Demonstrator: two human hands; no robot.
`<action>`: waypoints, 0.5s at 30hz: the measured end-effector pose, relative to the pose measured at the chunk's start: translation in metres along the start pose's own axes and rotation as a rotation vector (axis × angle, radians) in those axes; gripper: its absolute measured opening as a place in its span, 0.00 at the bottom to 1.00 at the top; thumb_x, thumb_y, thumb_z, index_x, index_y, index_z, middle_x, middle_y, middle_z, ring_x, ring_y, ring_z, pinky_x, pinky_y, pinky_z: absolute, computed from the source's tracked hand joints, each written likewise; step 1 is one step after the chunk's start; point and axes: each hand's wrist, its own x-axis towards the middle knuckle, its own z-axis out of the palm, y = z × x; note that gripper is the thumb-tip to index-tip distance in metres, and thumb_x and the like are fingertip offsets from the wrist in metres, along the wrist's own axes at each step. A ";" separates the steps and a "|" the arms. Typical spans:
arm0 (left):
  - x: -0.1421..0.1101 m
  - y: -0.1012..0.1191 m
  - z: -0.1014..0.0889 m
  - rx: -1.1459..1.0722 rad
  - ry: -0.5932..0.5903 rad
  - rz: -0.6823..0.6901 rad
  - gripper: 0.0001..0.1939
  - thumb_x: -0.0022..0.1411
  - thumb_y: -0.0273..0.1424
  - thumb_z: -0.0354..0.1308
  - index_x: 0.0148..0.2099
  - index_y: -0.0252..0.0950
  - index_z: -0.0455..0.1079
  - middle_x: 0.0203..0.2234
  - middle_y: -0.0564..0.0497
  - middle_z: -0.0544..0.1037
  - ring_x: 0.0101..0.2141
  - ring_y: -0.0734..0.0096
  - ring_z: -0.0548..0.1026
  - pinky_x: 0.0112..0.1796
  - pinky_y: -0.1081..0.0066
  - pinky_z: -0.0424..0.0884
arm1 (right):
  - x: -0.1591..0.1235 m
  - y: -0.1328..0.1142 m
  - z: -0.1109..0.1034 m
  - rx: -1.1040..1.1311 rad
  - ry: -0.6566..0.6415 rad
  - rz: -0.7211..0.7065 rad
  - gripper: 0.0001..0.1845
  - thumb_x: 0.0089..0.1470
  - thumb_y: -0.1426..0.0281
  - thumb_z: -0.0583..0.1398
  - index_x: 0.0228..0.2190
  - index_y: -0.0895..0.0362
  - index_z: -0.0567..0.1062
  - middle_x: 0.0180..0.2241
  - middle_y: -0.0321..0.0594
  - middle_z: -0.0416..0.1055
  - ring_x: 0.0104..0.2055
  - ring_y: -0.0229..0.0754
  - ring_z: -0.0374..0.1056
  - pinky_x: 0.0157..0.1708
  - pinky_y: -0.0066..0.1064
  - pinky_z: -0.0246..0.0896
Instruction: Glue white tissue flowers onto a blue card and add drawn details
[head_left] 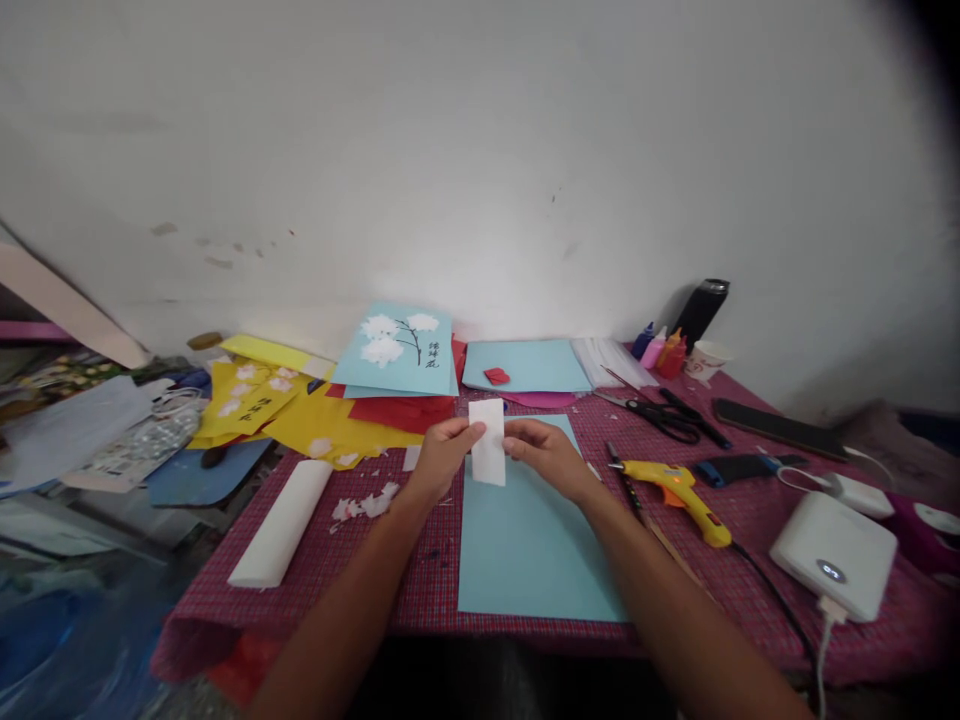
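Note:
A small white strip of folded tissue paper point(488, 455) is held upright between my hands. My left hand point(444, 452) pinches its left edge, thumb in front. At its right edge, my right hand point(546, 455) has thumb and fingers closed on the paper. Below both hands lies a light blue sheet of paper point(532, 560), bare where it shows. Left of my left hand are torn white paper scraps point(366, 503) and a white roll of tissue paper point(283, 525).
On the right lie a yellow glue gun point(679, 492), scissors point(660, 415), a white power bank point(836, 550) and a black phone point(780, 427). Paint bottles point(660, 350) and a black thermos point(701, 312) stand behind. A blue card with white flowers point(397, 350) leans near the wall.

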 end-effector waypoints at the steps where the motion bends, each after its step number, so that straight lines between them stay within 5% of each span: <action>1: -0.001 0.000 0.001 0.019 -0.025 -0.007 0.18 0.54 0.43 0.69 0.35 0.32 0.79 0.26 0.52 0.77 0.26 0.73 0.70 0.28 0.74 0.64 | 0.000 -0.001 0.001 0.003 0.052 -0.025 0.19 0.53 0.57 0.65 0.42 0.55 0.79 0.39 0.40 0.78 0.40 0.44 0.70 0.44 0.36 0.64; 6: -0.005 0.005 0.004 0.078 -0.101 -0.016 0.18 0.53 0.41 0.70 0.39 0.31 0.81 0.31 0.48 0.80 0.30 0.70 0.72 0.32 0.72 0.66 | 0.000 0.003 0.003 -0.128 0.194 -0.021 0.16 0.54 0.56 0.63 0.32 0.56 0.80 0.28 0.36 0.73 0.32 0.41 0.65 0.35 0.33 0.62; 12: -0.004 0.009 0.005 0.083 -0.057 -0.006 0.18 0.58 0.44 0.64 0.40 0.33 0.79 0.28 0.52 0.77 0.28 0.73 0.69 0.31 0.74 0.64 | 0.001 0.006 0.004 -0.108 0.150 0.008 0.16 0.54 0.56 0.63 0.27 0.57 0.77 0.25 0.35 0.70 0.29 0.39 0.63 0.32 0.30 0.59; 15: -0.002 0.007 0.004 0.086 -0.047 -0.030 0.18 0.58 0.44 0.64 0.38 0.32 0.79 0.26 0.53 0.76 0.27 0.74 0.68 0.29 0.75 0.63 | 0.002 0.002 0.008 -0.066 0.127 0.017 0.16 0.54 0.56 0.63 0.32 0.57 0.78 0.29 0.36 0.72 0.31 0.40 0.65 0.34 0.30 0.60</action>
